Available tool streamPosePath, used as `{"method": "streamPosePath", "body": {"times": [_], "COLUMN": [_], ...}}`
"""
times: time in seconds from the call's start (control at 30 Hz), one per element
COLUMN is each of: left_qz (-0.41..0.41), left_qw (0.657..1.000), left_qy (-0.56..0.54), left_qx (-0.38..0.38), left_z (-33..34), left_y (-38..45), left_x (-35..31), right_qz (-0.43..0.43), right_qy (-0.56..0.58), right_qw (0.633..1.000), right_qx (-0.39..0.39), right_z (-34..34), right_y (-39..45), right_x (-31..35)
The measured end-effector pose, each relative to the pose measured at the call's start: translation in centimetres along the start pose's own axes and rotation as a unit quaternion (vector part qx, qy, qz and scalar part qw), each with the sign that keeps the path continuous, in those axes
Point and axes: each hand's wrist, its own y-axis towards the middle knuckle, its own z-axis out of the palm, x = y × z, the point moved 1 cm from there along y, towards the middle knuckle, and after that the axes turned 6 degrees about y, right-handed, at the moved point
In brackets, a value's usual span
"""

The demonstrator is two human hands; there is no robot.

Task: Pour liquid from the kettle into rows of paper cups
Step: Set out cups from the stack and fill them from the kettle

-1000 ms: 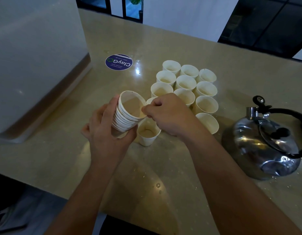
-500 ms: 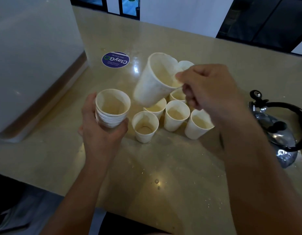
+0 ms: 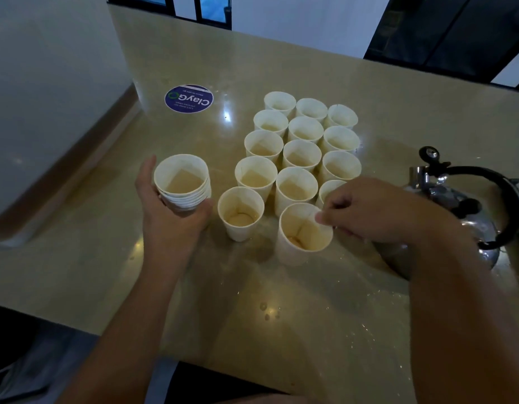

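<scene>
**Cup set-out near complete; kettle not yet in hand**

Head view (only view).

Right hand [image 3: 377, 211]: thumb and fingertips pinch the far rim of a single white paper cup [image 3: 305, 234], which stands upright on the glossy beige stone counter [image 3: 281, 316] at the near end of the middle row. The cup is stained tan inside; a small amount of brownish liquid or residue shows at the bottom.

Left hand [image 3: 168, 211]: fingers wrapped round a nested stack of white paper cups [image 3: 184, 183], held upright and just left of the array. The two hands are well apart, each closed on its own load.

Array: rows of white paper cups [image 3: 303, 135] in three columns running away from the person, cups touching or just beside one another. One more cup [image 3: 240, 212] stands at the near end of the left row. Most interiors show tan staining; fill level is hard to judge.

Key relation: the rounded, polished steel kettle with black loop handle [image 3: 468, 211] sits on the counter to the right of the array, just beyond the right hand and partly hidden by that wrist. The handle arches over the top, front to back; the capped spout points away and slightly toward the cups. Judgement: the right hand is much nearer and, once it releases the cup, needs only a short reach rightward. The left hand would have to cross the array.

Also present: round blue sticker [image 3: 189, 98] on the counter, far left of the cups.
</scene>
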Motion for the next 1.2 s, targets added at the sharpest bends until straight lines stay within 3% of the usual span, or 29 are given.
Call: {"method": "streamPosePath", "body": {"times": [0.13,0.23,0.4,0.5,0.7,0.83,1.0,1.2], "left_qz": [-0.004,0.023,0.159,0.251,0.262,0.273,0.310,0.298], "left_qw": [1.000,0.998,0.974,0.953,0.962,0.962,0.945,0.925], "left_qy": [0.014,0.036,0.057,0.056,0.035,0.010,-0.034,-0.003], "left_qx": [-0.004,-0.050,-0.149,-0.158,-0.070,-0.013,0.102,0.236], "left_z": [-0.4,-0.9,-1.5,-1.1,0.8,2.6,6.3,12.9], "left_y": [-0.1,-0.4,-1.8,-3.2,-5.3,-6.4,-6.4,-4.8], "left_x": [-0.7,-1.8,-4.3,-5.4,-6.3,-7.6,-11.3,-15.5], "right_qz": [-0.002,-0.006,-0.007,-0.008,-0.001,0.011,0.009,0.014], "right_qy": [-0.026,-0.032,-0.014,-0.014,0.000,0.076,0.163,0.174], "right_qw": [0.999,0.999,0.999,0.998,0.996,0.990,0.947,0.827], "right_qx": [-0.019,-0.031,-0.042,-0.064,-0.090,-0.119,-0.276,-0.534], "right_z": [1.3,2.0,3.1,3.3,3.6,2.1,-1.6,-4.7], "right_y": [1.2,1.7,2.5,2.8,2.8,0.9,-2.2,-5.0], "right_x": [-0.2,-0.1,-0.3,-0.2,0.1,-0.8,-3.5,-7.3]}}
